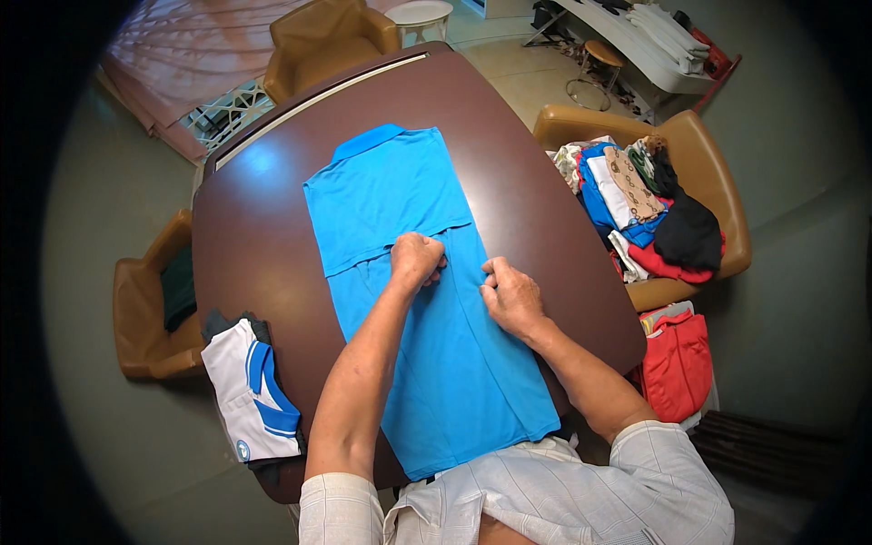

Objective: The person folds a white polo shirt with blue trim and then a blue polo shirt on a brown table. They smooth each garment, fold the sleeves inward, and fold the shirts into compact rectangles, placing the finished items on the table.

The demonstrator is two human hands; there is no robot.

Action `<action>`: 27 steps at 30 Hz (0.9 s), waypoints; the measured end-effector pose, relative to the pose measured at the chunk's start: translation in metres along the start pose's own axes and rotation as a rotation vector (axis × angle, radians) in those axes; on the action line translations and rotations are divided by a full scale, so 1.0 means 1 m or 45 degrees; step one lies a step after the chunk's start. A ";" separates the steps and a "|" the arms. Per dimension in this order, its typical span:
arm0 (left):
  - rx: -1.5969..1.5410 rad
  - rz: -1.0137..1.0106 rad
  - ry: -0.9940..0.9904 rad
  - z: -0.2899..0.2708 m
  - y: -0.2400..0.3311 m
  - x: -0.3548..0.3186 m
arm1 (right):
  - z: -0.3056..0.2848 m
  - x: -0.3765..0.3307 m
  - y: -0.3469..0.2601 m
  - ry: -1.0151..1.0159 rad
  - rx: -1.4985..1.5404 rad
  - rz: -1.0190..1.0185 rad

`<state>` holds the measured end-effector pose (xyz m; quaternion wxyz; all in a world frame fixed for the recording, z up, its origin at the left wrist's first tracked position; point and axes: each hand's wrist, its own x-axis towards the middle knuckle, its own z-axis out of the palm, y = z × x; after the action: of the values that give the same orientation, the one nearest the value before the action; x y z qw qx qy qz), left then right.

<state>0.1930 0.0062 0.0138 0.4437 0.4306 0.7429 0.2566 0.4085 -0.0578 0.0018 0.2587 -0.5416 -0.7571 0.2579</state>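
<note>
A bright blue shirt [386,195] lies lengthwise on the dark brown table [509,173], its collar at the far end and its lower end near my body. Its sides are folded in, and a hemmed edge runs across its middle. My left hand [418,259] is closed on the cloth just below that edge, fingers curled under and partly hidden. At the shirt's right border, my right hand [511,295] has thumb and forefinger drawn together on the cloth's edge.
A white shirt with blue collar [250,391] lies folded at the table's left edge. To the right, a tan armchair [727,182] holds a heap of clothes [627,200], with red garments [677,363] beside it. Other tan armchairs [331,45] stand around the table.
</note>
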 end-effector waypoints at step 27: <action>-0.257 -0.037 -0.055 -0.006 -0.005 0.005 | -0.009 0.012 -0.003 0.024 0.036 -0.031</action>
<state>0.1841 0.0085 0.0107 0.5043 0.3783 0.7097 0.3144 0.4094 -0.0461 0.0115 0.2766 -0.5311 -0.7574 0.2605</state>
